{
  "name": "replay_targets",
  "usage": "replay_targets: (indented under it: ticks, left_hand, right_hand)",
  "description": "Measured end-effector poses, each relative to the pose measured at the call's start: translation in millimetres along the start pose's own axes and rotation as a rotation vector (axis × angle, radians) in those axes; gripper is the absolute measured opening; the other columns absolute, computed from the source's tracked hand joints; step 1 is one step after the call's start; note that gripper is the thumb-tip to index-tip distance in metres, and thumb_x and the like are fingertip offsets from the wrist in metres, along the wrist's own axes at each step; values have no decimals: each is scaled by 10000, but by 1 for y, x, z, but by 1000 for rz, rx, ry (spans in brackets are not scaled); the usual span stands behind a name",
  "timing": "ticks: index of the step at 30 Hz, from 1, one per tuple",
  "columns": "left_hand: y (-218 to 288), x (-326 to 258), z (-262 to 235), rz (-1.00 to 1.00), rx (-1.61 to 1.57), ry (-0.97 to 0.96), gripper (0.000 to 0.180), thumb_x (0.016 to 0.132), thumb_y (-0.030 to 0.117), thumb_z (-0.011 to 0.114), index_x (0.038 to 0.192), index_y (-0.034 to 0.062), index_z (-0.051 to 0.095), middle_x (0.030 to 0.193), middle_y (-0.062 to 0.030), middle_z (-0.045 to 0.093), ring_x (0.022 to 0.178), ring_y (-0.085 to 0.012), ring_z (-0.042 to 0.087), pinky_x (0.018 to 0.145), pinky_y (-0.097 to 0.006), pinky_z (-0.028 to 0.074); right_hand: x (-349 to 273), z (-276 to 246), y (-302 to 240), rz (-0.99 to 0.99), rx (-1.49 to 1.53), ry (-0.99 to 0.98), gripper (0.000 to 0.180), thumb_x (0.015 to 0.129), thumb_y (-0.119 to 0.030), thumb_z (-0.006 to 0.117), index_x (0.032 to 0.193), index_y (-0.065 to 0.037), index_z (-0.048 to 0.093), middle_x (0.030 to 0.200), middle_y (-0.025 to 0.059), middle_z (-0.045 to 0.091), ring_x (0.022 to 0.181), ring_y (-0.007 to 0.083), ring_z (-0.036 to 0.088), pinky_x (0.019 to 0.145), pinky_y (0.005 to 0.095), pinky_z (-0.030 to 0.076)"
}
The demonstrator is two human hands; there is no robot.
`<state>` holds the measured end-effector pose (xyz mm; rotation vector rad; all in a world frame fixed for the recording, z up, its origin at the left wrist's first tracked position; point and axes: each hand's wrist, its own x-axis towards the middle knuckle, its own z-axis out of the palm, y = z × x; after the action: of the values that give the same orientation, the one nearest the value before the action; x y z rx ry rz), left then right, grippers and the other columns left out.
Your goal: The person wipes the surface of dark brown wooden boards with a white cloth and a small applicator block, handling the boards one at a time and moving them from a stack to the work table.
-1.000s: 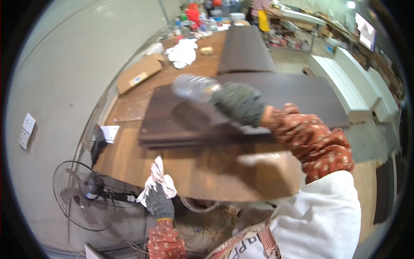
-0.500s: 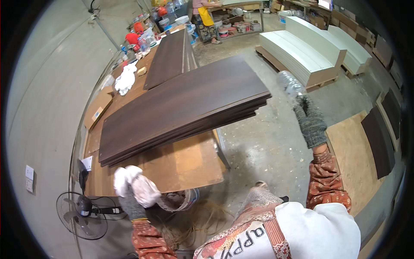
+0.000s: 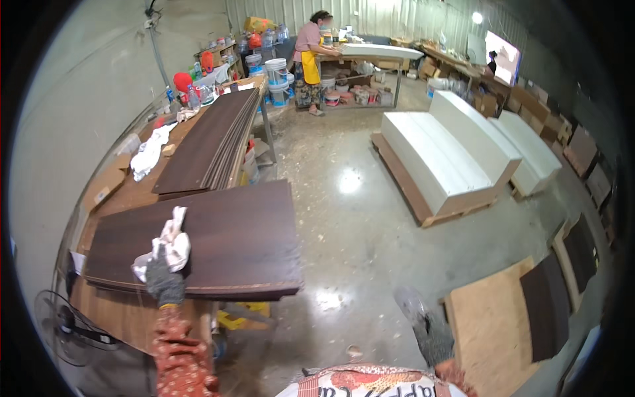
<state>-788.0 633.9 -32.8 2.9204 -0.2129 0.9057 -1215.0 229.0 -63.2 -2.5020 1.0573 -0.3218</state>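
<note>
Left hand (image 3: 164, 281), gloved, is clenched on a white rag (image 3: 169, 246) pressed onto the dark panel stack (image 3: 218, 241) on the bench (image 3: 119, 317), probably wiping. Right hand (image 3: 430, 331) hangs loose, holding nothing.

Gloved left hand (image 3: 163, 278) pressing white rag (image 3: 165, 243) on dark panels (image 3: 225, 241), right hand (image 3: 433, 334) hanging free

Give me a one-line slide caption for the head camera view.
Gloved left hand presses a white rag onto stacked dark panels on a workbench; right hand hangs free.
</note>
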Motion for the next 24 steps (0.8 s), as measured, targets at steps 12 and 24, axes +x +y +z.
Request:
replay_targets:
  ticks: [12,24]
  left_hand:
    - [-51,-9,62,-396,-561,-29,365,865,100,454,1217,68,543,1067,-107,578,985,-234,515,889,-347,393]
    - [45,28,-15,-471,-413,-90,380,883,78,434,1256,24,487,1212,-148,538,994,-264,525,945,-370,407]
  right_hand:
    - [183,33,-6,-456,51,-219,280,782,-329,654,951,-105,651,714,131,623,648,316,610,579,417,467]
    - [428,65,-45,-772,53,-249,325,809,-426,596,1009,-173,631,626,115,601,540,306,594,487,429,441]
